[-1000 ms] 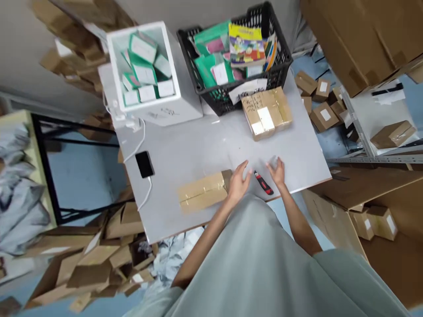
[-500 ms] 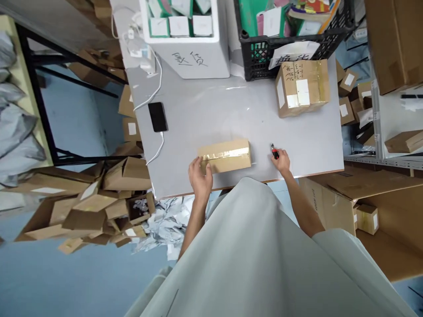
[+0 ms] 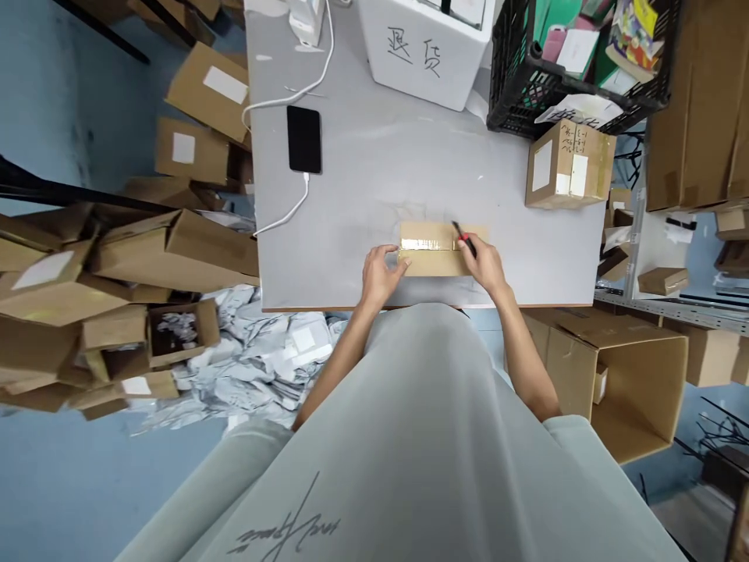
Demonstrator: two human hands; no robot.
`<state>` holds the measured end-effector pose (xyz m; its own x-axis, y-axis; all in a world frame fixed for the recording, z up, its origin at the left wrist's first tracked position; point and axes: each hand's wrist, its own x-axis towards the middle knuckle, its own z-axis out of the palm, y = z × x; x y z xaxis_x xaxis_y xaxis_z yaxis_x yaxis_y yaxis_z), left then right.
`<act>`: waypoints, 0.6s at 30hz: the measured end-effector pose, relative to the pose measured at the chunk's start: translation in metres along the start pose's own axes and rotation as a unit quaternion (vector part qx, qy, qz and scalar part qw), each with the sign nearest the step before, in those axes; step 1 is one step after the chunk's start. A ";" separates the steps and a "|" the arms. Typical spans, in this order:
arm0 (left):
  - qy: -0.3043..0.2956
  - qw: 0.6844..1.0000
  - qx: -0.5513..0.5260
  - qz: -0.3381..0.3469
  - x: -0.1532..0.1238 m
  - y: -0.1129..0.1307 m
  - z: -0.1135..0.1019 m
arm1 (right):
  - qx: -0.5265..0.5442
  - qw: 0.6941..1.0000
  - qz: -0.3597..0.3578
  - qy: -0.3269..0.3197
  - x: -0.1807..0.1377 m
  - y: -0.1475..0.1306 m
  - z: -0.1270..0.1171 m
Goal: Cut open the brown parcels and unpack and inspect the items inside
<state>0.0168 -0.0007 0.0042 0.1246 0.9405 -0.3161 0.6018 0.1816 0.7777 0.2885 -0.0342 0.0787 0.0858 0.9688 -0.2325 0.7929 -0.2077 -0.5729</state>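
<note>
A small, long cardboard box (image 3: 433, 265) lies near the front edge of the table, with a shiny strip of clear tape running along its top seam. My left hand (image 3: 379, 277) grips the box's left end, thumb on the near side and fingers at the far corner. In my right hand (image 3: 487, 265) is a red and black utility knife (image 3: 466, 240), held over the right part of the box. Its tip points up and left, close to the taped seam; whether the blade touches the tape I cannot tell.
On the grey table (image 3: 374, 179) lie a black phone (image 3: 304, 139) with a white cable and a taped carton (image 3: 570, 165). Behind stand a white foam box (image 3: 421, 58) and a black crate (image 3: 579, 90). A large open carton (image 3: 637, 390) stands at lower right; cartons (image 3: 187, 257) pile up left.
My right hand has brought the utility knife leftward from the table onto the box. My left hand stays at the box's left end. The camera view has shifted.
</note>
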 end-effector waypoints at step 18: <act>-0.058 0.988 -0.111 -0.086 0.001 0.009 -0.003 | -0.352 0.897 -0.104 -0.245 0.041 -0.102 0.012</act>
<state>0.0199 0.0029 0.0124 0.1327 0.8538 -0.5034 0.4350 0.4061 0.8036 0.2044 0.0255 0.1182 -0.2475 0.7651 -0.5944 0.9603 0.2753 -0.0455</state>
